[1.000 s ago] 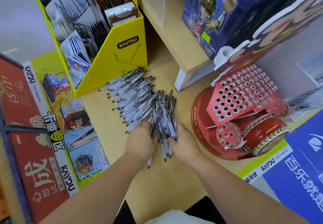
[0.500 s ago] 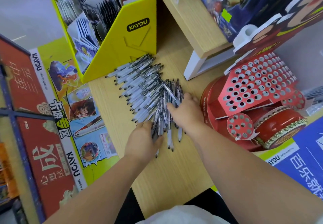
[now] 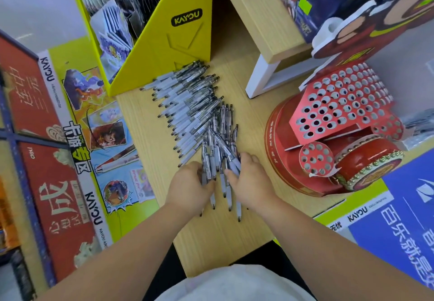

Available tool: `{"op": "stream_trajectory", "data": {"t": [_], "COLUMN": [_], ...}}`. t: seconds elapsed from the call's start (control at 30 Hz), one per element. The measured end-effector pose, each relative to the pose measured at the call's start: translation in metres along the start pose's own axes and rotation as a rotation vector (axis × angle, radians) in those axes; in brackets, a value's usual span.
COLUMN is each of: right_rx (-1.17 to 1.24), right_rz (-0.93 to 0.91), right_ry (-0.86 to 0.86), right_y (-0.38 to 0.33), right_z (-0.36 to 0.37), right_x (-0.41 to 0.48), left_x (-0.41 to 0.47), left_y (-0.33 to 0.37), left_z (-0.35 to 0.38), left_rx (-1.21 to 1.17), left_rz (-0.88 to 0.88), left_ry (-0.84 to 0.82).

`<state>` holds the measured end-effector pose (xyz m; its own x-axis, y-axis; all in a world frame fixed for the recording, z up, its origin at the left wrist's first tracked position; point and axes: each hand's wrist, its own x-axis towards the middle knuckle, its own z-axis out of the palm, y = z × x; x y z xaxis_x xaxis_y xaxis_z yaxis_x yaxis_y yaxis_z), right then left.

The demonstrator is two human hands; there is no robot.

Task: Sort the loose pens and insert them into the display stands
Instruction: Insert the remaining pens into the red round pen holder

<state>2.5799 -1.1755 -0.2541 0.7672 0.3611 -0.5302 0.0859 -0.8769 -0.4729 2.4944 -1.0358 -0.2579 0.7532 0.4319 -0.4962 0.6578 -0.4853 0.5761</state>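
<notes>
Several loose grey-and-white pens (image 3: 187,103) lie in a fanned row on the wooden table (image 3: 145,159), running from the yellow box toward me. A bunched bundle of pens (image 3: 219,141) lies at the near end, pointing at me. My left hand (image 3: 190,188) grips the bundle's left side with curled fingers. My right hand (image 3: 249,183) grips its right side, thumb across the pens. Pen tips stick out below both hands. To the right stands the red display stand (image 3: 340,115), its slanted panel full of holes with nothing in them.
A yellow KAYOU box (image 3: 178,42) of card packs stands at the back left. A wooden shelf (image 3: 265,18) on a white bracket rises behind the pens. Printed posters (image 3: 70,148) cover the left; a blue sign (image 3: 404,225) lies at the right.
My right hand has come back from the top of the bundle to its near end, beside my left hand. The view has drawn closer to the table.
</notes>
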Motion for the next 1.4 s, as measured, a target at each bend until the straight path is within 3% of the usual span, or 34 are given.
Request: {"op": "stream_trajectory", "data": {"t": [0.2,0.37,0.67,1.4], "right_rx": [0.192,0.251,0.404,0.816], "right_rz": [0.103,0.072,-0.025,0.077], "right_ry": [-0.036,-0.05,-0.131,-0.255], "right_y": [-0.004,-0.006,-0.004,-0.003], "right_z": [-0.01,-0.007,-0.012,-0.012], "right_x": [0.008,0.016,0.009,0.005], "left_x": [0.006,0.022,0.02,0.004], "left_y": [0.026,0.043,0.041,0.025], "left_z": [0.006,0.009,0.007,-0.016], "left_rx": [-0.137,-0.199,-0.317,-0.849], "left_rz": [-0.101,-0.244,-0.228,-0.195], "left_ry": [0.084,0.102,0.063,-0.305]}}
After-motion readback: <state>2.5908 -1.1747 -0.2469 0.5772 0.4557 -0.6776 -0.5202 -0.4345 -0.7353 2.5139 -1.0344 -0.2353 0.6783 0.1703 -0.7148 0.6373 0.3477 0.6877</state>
